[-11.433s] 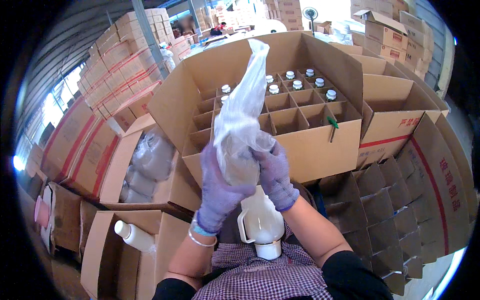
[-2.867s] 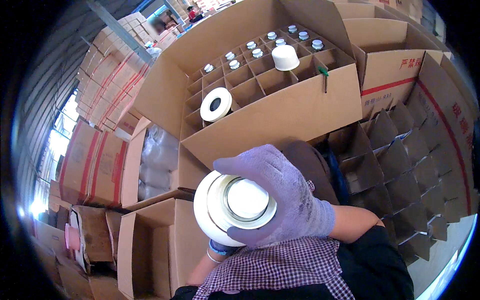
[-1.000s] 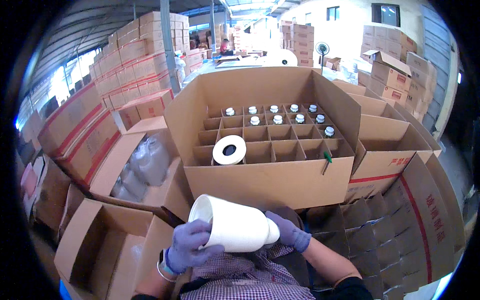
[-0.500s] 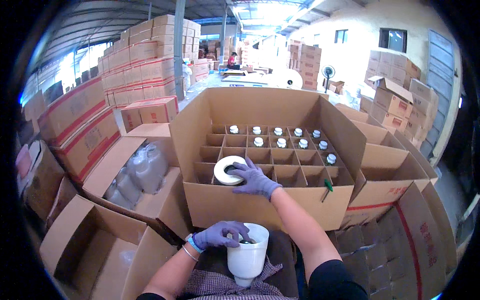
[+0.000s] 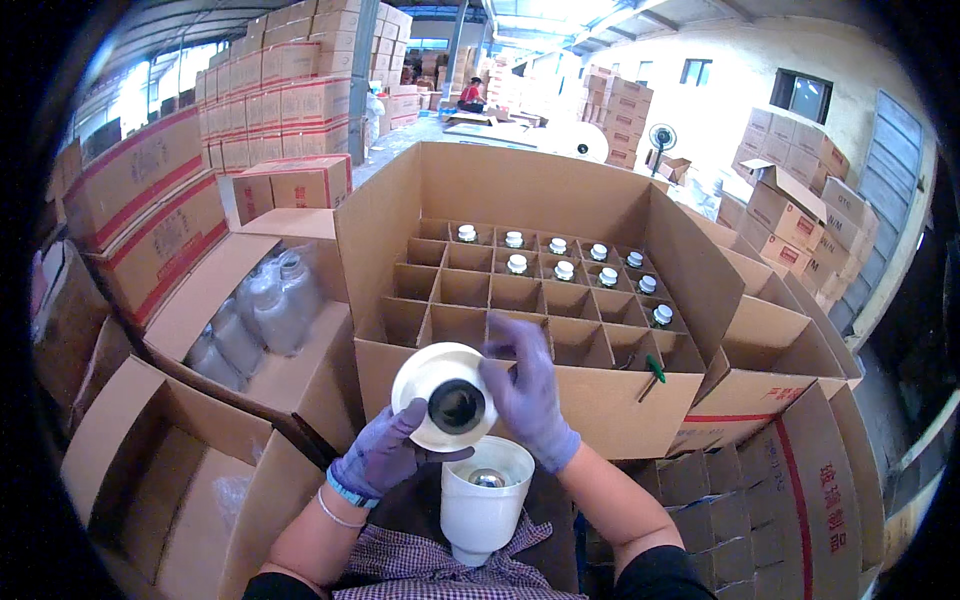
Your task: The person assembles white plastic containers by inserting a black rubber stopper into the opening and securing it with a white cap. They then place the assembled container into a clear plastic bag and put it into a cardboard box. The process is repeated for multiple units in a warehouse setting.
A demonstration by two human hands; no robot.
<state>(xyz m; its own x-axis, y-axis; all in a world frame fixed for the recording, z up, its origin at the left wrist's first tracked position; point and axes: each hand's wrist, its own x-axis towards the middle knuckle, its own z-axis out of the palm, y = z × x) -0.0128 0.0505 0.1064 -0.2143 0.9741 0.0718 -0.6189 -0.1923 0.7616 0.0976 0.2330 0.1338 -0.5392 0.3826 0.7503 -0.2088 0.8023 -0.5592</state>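
My left hand (image 5: 378, 452), in a purple glove, grips a white round piece (image 5: 412, 385) with a wide rim and a dark circular middle, its thumb on the front and its fingers underneath. My right hand (image 5: 535, 405), gloved too, is by the piece's right edge, fingers partly spread and blurred; whether it touches the rim I cannot tell. Below, a white tapered vessel (image 5: 480, 520) stands on my lap, narrow end down, with a shiny round metal thing (image 5: 487, 478) inside. Right ahead is a large open carton (image 5: 500, 400) with cardboard dividers; several white-capped bottles (image 5: 517, 264) fill some far cells.
A green-handled tool (image 5: 654, 368) sticks up at the carton's front edge. On the left, an open box (image 5: 330, 375) holds plastic-wrapped clear bottles (image 5: 272, 310); another open box (image 5: 200, 490) is nearer. Open cartons (image 5: 770, 340) crowd the right. A person (image 5: 471, 96) sits far off.
The white round piece has come out of the carton toward me and is now in my left hand, raised from the vessel. My right hand has drawn back with it. The view has shifted slightly.
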